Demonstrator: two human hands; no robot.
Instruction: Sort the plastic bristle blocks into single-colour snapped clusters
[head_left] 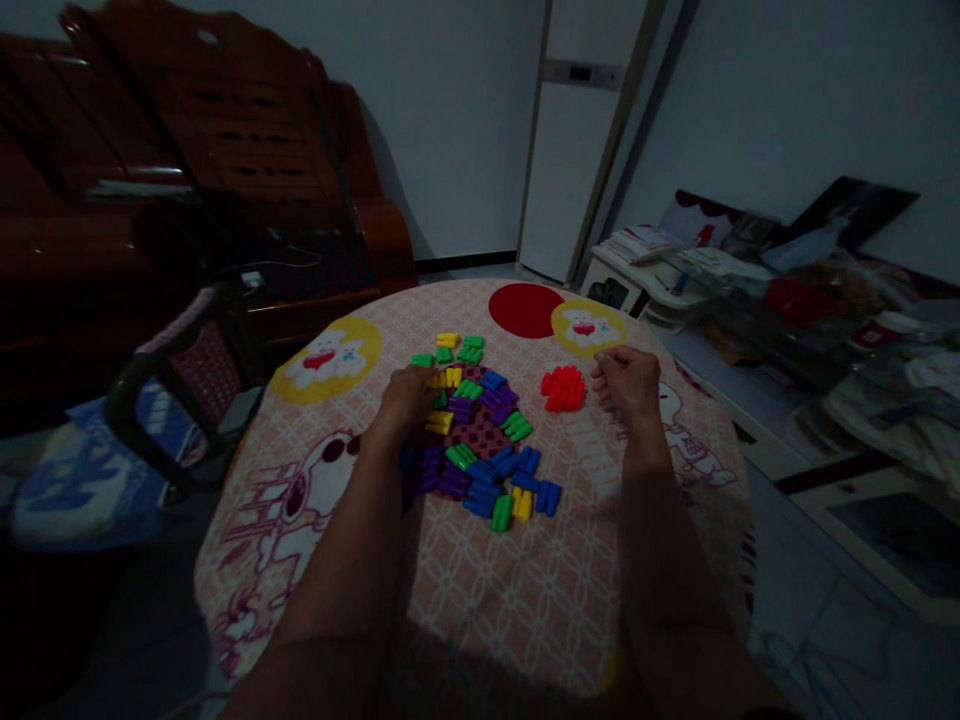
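Observation:
My left hand (409,400) is at the left side of a pile of small plastic toy pieces, its fingers curled down beside a yellow piece (448,378); its fingertips are partly hidden. Each piece looks like short tubes joined side by side. Purple pieces (498,402), blue pieces (484,497) and green pieces (517,427) lie in the same pile. Just right of the pile sits a tight cluster of red pieces (564,388). Beyond the cluster, my right hand (631,382) is held with thumb and fingers drawn together; what is between them, if anything, I cannot make out.
A patterned cloth covers the round table (517,600). A chair (187,380) stands at the left, with a wooden bench (262,130) behind it. Along the right runs a cluttered low cabinet (765,450). A tall white unit (566,170) stands at the back.

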